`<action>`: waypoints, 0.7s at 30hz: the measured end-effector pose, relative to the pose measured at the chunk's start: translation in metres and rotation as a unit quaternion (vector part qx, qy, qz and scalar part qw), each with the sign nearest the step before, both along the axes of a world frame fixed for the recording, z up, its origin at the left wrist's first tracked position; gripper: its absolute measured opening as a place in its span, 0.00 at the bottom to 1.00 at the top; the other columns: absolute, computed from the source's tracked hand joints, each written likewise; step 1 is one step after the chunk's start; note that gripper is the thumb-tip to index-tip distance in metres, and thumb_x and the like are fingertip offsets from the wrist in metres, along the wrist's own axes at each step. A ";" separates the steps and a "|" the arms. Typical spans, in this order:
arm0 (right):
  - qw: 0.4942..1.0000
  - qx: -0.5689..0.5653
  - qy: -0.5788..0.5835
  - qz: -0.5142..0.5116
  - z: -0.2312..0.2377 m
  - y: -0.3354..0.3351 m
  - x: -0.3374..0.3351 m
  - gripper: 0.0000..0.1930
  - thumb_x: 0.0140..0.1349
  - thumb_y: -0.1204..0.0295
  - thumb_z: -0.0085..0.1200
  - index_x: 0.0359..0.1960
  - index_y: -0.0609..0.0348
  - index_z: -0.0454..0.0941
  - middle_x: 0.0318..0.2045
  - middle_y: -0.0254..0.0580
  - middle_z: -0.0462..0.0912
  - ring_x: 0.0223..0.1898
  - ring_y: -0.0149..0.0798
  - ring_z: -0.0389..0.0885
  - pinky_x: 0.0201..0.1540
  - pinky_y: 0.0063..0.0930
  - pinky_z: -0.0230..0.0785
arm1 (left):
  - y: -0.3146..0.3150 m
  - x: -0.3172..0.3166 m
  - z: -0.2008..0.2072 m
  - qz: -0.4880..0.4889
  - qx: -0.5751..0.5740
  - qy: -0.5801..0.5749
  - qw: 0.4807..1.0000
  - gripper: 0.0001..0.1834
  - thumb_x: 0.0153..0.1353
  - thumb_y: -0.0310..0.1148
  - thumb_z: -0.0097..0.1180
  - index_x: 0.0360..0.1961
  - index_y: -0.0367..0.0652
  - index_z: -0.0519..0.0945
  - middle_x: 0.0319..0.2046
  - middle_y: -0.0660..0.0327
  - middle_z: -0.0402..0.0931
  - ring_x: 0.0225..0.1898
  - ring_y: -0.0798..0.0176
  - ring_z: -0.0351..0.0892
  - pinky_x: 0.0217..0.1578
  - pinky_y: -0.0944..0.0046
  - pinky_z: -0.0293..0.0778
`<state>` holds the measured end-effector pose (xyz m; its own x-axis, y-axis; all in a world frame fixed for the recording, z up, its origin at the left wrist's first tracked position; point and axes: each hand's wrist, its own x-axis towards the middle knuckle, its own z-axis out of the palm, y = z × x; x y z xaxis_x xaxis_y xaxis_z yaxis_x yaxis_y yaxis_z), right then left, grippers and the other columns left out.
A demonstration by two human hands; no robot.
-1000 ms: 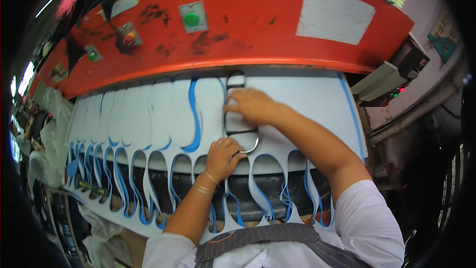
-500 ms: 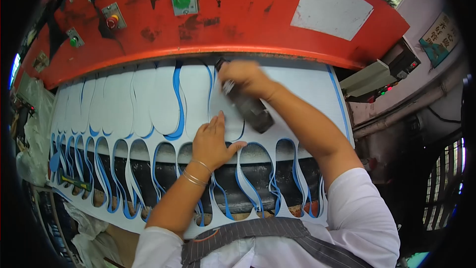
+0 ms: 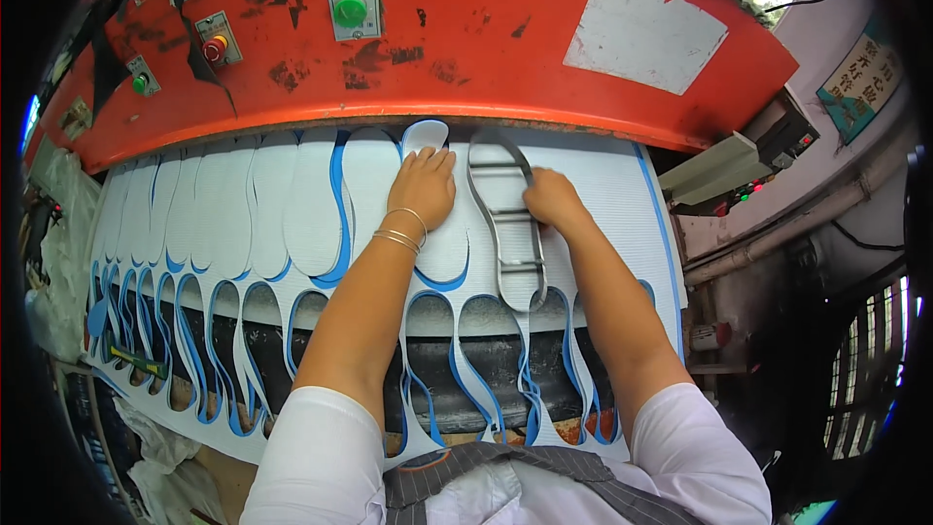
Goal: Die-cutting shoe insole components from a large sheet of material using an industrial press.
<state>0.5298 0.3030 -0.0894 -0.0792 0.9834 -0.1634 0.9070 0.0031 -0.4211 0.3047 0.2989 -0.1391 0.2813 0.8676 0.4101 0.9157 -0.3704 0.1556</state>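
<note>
A sole-shaped metal cutting die (image 3: 509,213) with crossbars lies on a white foam sheet (image 3: 607,185) with a blue layer showing at its cut edges. My right hand (image 3: 556,198) grips the die's right rim, fingers closed. To the left of the die, my left hand (image 3: 424,191), bangles at its wrist, rests with fingers stretched out on a cut sole piece (image 3: 442,251). Blue shows along that piece's far and near ends. More cut soles (image 3: 316,204) lie side by side farther left, still set in the sheet.
A red machine beam (image 3: 466,68) spans the far side, bearing green buttons (image 3: 350,11) and a red knob (image 3: 215,49). Leftover sheet with sole-shaped holes (image 3: 481,394) hangs toward me. A control box (image 3: 777,156) stands right; clear plastic (image 3: 63,253) bunches at left.
The die, tilted and blurred in my right hand before, now lies on the sheet farther right. My left hand has moved away from me onto the cut piece, whose far end now shows blue.
</note>
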 end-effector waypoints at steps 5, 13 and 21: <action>0.998 0.029 0.041 -0.031 0.019 0.008 -0.027 0.30 0.60 0.61 0.51 0.62 0.63 0.66 0.50 0.65 0.78 0.51 0.61 0.77 0.53 0.47 0.70 | 0.013 0.001 0.003 0.026 0.027 -0.002 0.999 0.25 0.63 0.34 0.43 0.62 0.42 0.71 0.65 0.58 0.66 0.68 0.56 0.59 0.68 0.54 0.52; 0.956 0.136 0.086 0.246 -0.027 -0.082 0.006 0.57 0.33 0.34 0.68 0.63 0.60 0.65 0.66 0.78 0.54 0.72 0.66 0.45 0.72 0.55 0.35 | 0.033 -0.011 0.010 0.031 -0.057 0.034 0.997 0.26 0.61 0.36 0.43 0.62 0.45 0.71 0.63 0.61 0.68 0.66 0.57 0.61 0.65 0.53 0.52; 0.947 0.198 0.064 0.247 -0.027 -0.078 -0.001 0.46 0.37 0.44 0.71 0.55 0.61 0.70 0.64 0.78 0.56 0.71 0.66 0.49 0.72 0.52 0.41 | 0.032 -0.005 0.031 0.053 -0.189 -0.004 0.980 0.22 0.61 0.37 0.41 0.53 0.46 0.79 0.54 0.57 0.77 0.60 0.54 0.70 0.63 0.51 0.54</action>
